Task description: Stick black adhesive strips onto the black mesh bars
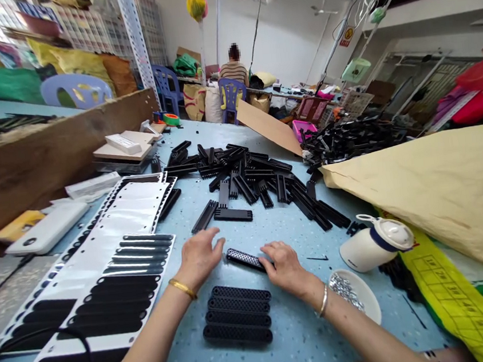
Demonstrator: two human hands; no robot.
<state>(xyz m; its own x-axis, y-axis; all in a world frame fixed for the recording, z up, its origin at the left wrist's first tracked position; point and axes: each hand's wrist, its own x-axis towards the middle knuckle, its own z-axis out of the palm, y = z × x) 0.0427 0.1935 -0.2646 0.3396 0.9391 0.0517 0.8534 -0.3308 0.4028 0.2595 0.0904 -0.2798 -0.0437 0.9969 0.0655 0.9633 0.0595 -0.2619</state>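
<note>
My right hand (pixel 287 265) pinches the right end of a black bar with a cross-hatched top (pixel 244 258), which lies low over the blue table. To the left of that bar, my left hand (pixel 201 255) is held with fingers apart and nothing in it. Nearer to me, several matching textured black bars (pixel 237 315) lie side by side in a neat stack of rows. Beyond my hands spreads a loose heap of slotted black plastic pieces (pixel 243 172), with one piece (pixel 233 214) lying flat at its near edge.
White sheets of black adhesive strips (pixel 134 206) cover the left side. On the right are a white dish of small metal screws (pixel 368 297), a cream flask (pixel 371 245), an L-shaped hex key (pixel 317 258) and brown paper (pixel 432 189). A person (pixel 233 71) sits far back.
</note>
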